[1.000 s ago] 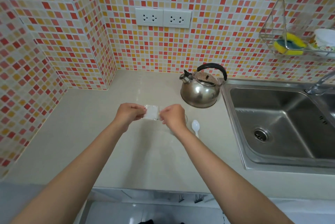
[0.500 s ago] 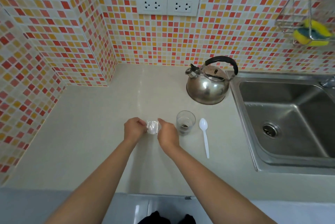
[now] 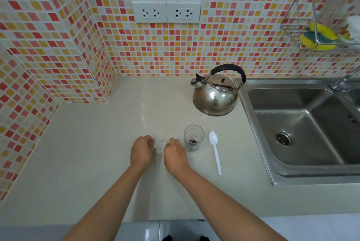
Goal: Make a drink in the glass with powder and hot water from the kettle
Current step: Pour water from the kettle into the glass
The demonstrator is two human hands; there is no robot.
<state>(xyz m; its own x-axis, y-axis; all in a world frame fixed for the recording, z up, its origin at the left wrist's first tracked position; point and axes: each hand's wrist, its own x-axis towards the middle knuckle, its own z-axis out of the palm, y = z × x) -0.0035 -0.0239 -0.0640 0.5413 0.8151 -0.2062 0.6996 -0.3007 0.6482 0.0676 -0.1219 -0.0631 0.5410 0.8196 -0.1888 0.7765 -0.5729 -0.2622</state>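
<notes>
A small clear glass point(image 3: 193, 137) stands on the beige counter point(image 3: 97, 153) with brown powder at its bottom. Just left of it, my left hand point(image 3: 142, 151) and my right hand point(image 3: 175, 155) pinch a small clear plastic packet point(image 3: 160, 145) between them, low over the counter. A white plastic spoon point(image 3: 215, 151) lies right of the glass. The steel kettle point(image 3: 215, 94) with a black handle sits behind the glass, next to the sink.
A steel sink point(image 3: 303, 127) fills the right side, with a tap point(image 3: 342, 80) at its back. A wire rack point(image 3: 315, 32) with a yellow sponge hangs on the tiled wall. Two wall sockets point(image 3: 166, 12) are above the counter.
Both hands have come down and toward me with the packet, from over the glass to the counter left of it. The glass with powder is now uncovered.
</notes>
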